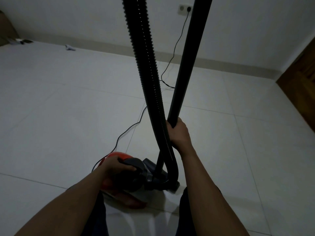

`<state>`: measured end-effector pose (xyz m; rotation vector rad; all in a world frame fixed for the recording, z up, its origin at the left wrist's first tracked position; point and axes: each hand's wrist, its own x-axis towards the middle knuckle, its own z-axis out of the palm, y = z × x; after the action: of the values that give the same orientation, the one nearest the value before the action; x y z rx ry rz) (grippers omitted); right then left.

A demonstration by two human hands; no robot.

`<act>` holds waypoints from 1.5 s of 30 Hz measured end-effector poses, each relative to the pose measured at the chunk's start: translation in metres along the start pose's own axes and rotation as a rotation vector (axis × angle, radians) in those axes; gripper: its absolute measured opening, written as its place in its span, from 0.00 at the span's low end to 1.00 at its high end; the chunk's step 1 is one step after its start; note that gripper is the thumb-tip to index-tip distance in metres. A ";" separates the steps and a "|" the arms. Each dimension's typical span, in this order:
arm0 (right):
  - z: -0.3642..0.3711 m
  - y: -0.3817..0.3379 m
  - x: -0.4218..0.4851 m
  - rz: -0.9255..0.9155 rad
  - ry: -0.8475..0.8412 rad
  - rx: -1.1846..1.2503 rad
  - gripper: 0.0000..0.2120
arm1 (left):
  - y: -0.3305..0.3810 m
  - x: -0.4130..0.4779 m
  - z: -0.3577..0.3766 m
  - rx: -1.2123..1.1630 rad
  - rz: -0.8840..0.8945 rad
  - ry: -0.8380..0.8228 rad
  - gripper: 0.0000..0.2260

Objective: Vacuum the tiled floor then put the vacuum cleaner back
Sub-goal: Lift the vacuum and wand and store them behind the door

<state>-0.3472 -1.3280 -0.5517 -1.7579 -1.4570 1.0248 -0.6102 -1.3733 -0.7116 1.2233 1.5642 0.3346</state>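
A red and dark grey canister vacuum cleaner (122, 189) sits low in front of me over the white tiled floor (59, 108). My left hand (115, 165) is closed around its dark carry handle on top. My right hand (179, 135) grips the lower end of the smooth black wand (187, 62), which rises upright out of the top of the view. The ribbed black hose (146, 65) runs up beside the wand and loops down into the vacuum's front. Whether the vacuum rests on the floor or hangs just above it I cannot tell.
The thin black power cord (172, 58) trails from the vacuum across the tiles to a wall socket (185, 9) at the back. A small white object (70, 48) and some clutter (20, 41) lie by the far left wall. A wooden door (301, 79) stands at right.
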 end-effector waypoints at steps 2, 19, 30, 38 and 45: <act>0.001 0.001 -0.001 0.002 0.002 -0.004 0.24 | 0.002 0.000 -0.004 -0.035 -0.060 -0.049 0.27; 0.007 0.016 0.012 -0.038 0.049 0.030 0.18 | 0.024 0.001 -0.020 0.143 -0.128 -0.169 0.15; 0.010 0.020 0.018 -0.053 0.060 0.066 0.10 | 0.014 0.010 -0.021 0.206 -0.096 -0.026 0.15; 0.010 0.019 0.013 -0.059 0.065 0.111 0.09 | 0.012 0.008 -0.022 0.336 -0.191 0.014 0.62; 0.006 0.018 0.013 -0.072 0.047 0.112 0.10 | 0.007 0.004 -0.015 0.524 -0.247 0.051 0.77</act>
<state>-0.3423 -1.3183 -0.5718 -1.6281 -1.3959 1.0024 -0.6192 -1.3617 -0.7030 1.3950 1.8929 -0.2221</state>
